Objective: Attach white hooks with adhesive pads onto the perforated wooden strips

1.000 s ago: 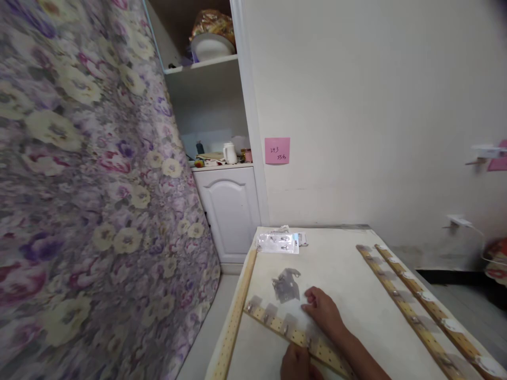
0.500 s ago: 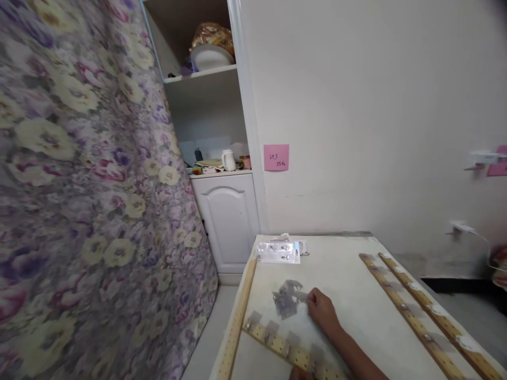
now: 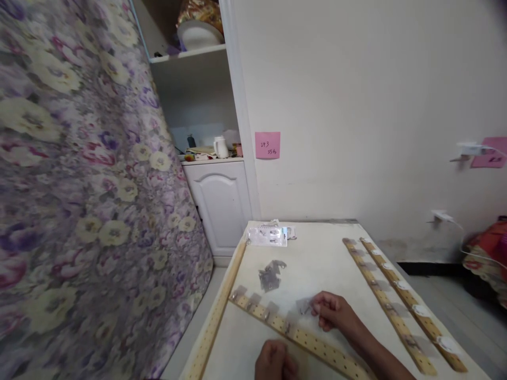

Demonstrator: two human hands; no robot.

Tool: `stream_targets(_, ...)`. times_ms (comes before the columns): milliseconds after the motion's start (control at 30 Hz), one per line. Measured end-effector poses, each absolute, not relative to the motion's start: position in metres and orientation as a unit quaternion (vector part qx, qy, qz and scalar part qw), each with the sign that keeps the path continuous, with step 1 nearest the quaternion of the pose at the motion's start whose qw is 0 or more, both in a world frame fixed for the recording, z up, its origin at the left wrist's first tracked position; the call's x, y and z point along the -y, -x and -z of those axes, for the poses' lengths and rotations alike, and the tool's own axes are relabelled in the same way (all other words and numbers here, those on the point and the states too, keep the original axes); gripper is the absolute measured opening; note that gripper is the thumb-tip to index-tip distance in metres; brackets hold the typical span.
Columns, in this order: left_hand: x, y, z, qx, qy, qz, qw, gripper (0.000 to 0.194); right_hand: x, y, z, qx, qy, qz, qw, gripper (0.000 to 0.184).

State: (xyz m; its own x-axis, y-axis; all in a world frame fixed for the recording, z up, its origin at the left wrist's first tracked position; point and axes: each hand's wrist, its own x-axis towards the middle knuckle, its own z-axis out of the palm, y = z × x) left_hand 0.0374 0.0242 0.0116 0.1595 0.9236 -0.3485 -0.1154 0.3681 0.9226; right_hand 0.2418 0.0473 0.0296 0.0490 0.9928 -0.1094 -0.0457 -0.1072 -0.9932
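Note:
My right hand [image 3: 331,311] pinches a small clear plastic card with a thin metal piece [image 3: 304,306], just beyond a perforated wooden strip [image 3: 317,345]. Along the left part of that strip, several similar clear pieces [image 3: 271,310] stand attached. On the near side of the strip is my left hand [image 3: 274,361], its fingers curled; whether anything is inside them is hidden. A loose pile of clear and grey pieces [image 3: 270,275] lies on the white table, to the left of my right hand.
Another perforated strip [image 3: 217,316] runs along the table's left edge. Two more strips lie at the right, one bearing clear pieces [image 3: 373,283], the other round white pieces [image 3: 420,310]. A clear blister pack [image 3: 267,236] rests at the far left corner. A floral curtain [image 3: 99,211] hangs at left.
My right hand has drawn back from the pile toward me, with the clear card in its fingers. My left hand shows more now, near the strip. The whole view has shifted slightly.

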Motion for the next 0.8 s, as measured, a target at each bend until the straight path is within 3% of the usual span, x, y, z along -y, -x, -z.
stream_targets(300,-0.014,-0.076,-0.054,-0.389,-0.313,-0.409,0.764,0.052,-0.025,-0.221,-0.041,0.494,0.479,-0.468,0.554,0.028)
stream_targets(567,-0.023,-0.083,-0.046,-0.442,-0.385,-0.469,0.661,0.051,-0.023,-0.203,-0.033,0.433,0.454,-0.544,0.557,0.034)
stream_targets(800,-0.027,-0.076,-0.045,-0.475,-0.444,-0.454,0.609,0.040,-0.016,-0.208,-0.042,0.491,0.422,-0.567,0.509,0.023)
